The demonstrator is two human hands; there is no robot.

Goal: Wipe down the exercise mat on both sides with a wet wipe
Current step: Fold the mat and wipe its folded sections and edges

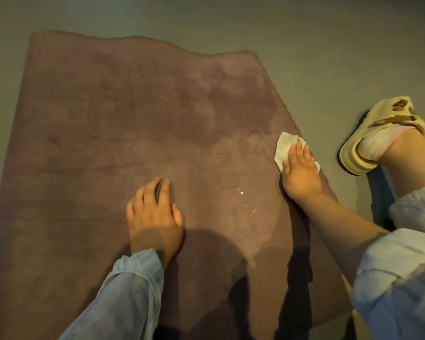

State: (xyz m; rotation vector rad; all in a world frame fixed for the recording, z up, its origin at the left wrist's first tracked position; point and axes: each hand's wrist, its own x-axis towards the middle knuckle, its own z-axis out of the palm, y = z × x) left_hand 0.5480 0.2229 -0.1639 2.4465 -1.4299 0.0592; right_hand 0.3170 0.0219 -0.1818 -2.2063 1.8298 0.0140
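My right hand presses the wet wipe flat, fingers straight, at the mat's right edge. My left hand rests spread mid-mat.

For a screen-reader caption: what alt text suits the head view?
A person's right hand presses a white wet wipe flat near the right edge of a brownish-purple exercise mat spread on a grey floor. The left hand rests on the mat; a cream clog stands beside it.
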